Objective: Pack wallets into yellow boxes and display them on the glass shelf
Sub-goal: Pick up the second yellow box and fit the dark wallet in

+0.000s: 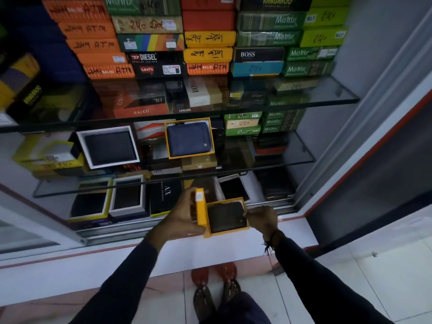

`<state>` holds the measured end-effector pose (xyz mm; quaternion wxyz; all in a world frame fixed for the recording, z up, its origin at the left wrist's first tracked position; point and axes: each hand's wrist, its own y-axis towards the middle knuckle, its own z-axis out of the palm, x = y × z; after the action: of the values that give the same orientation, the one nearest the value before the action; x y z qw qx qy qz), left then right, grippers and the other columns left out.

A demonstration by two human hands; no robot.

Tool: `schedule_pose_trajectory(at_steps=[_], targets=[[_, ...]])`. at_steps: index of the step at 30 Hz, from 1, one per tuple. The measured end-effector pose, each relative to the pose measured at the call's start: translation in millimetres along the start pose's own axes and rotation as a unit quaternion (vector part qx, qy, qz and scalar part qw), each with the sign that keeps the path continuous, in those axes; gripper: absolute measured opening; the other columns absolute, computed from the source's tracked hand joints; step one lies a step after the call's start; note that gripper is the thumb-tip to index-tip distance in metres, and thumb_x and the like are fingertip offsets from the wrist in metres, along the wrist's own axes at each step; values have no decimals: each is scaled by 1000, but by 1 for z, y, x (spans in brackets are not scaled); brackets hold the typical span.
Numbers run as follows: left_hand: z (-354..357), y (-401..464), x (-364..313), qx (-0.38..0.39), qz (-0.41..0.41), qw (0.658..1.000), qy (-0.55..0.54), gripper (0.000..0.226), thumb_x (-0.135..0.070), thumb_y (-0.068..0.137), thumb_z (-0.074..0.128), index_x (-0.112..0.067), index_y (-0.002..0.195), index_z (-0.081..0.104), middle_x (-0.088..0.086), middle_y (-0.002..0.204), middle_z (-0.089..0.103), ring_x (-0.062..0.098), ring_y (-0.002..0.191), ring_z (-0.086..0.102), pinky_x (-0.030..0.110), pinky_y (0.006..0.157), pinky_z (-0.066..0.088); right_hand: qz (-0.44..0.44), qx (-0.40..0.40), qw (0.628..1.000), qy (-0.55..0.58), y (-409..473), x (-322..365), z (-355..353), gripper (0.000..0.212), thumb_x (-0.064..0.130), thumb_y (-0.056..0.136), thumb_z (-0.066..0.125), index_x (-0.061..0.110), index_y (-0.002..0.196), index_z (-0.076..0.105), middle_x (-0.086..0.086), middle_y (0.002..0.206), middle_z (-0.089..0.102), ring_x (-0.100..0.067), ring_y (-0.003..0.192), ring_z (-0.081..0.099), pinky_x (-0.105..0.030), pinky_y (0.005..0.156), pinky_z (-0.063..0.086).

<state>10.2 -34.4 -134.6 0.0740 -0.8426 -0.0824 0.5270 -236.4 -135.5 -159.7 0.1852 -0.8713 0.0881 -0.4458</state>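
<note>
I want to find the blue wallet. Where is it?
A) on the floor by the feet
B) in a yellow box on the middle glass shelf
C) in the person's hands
B: the blue wallet lies in an open yellow box on the glass shelf, above both hands.

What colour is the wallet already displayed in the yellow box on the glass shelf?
Navy blue wallet, head view.

Left hand [181,218] raised, fingers curled in a grip, thumb on the near side, right hand [261,219] level beside it, fingertips pinched, both forearms dark-sleeved.
</note>
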Motion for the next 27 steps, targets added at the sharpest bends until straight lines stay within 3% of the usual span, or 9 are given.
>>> schedule_pose_trajectory(at_steps=[2,4,7,13,15,17,22,24,27], targets=[[-17,-15,18,9,-47,999,-4,115,-11,62,94,-44,144,20,-13,131,46,12,122,53,17,77,57,5,28,999,16,-2,4,2,25,16,72,79,24,52,68,-19,77,75,-39,84,72,-48,82,59],[-24,-22,32,-3,-84,996,28,116,-12,62,95,-38,145,19,-8,132,46,19,125,52,28,86,58,-20,47,999,4,-6,9,9,13,18,76,78,17,64,73,-14,77,75,-33,81,73,-49,81,60],[-27,-28,44,-56,-104,990,71,116,-19,57,98,-29,146,25,2,141,45,23,130,50,45,100,55,-87,13,996,-19,-13,23,23,17,26,76,80,11,70,76,-13,78,77,-29,80,73,-45,79,60],[-19,-23,47,-50,-126,951,277,116,-66,42,89,-32,141,40,-1,133,53,22,120,55,43,95,54,-79,76,994,-9,-25,42,47,27,13,67,88,24,57,65,-16,88,77,-29,89,73,-46,89,59],[-5,-17,44,-40,-138,955,260,113,-59,43,94,-28,140,45,0,134,55,23,121,56,43,99,53,-87,106,987,-82,-31,44,61,17,20,67,88,15,69,72,-12,91,78,-23,85,72,-38,85,60],[6,-12,46,-49,-137,969,202,110,-44,47,99,-23,141,44,3,138,55,24,124,57,45,103,53,-110,84,977,-163,-34,42,71,29,30,69,84,12,88,72,-6,96,76,-17,84,69,-29,78,58],[9,-17,56,-84,-82,983,143,103,-27,58,97,-27,143,39,2,139,55,24,126,57,43,100,57,-188,76,950,-239,-36,39,81,42,31,79,73,18,118,65,-8,121,67,-28,108,66,-40,90,60],[7,-20,57,-87,-69,986,125,97,-23,60,96,-28,140,42,1,135,60,22,123,61,38,96,59,-172,97,952,-236,-35,42,84,49,36,78,72,20,124,62,-8,124,64,-30,114,62,-43,94,58],[6,-22,60,-97,-66,989,91,92,-17,59,97,-23,136,47,1,131,65,23,120,64,40,95,60,-109,101,981,-128,-33,52,90,49,39,70,80,19,112,65,-4,112,68,-27,106,67,-43,89,60]])
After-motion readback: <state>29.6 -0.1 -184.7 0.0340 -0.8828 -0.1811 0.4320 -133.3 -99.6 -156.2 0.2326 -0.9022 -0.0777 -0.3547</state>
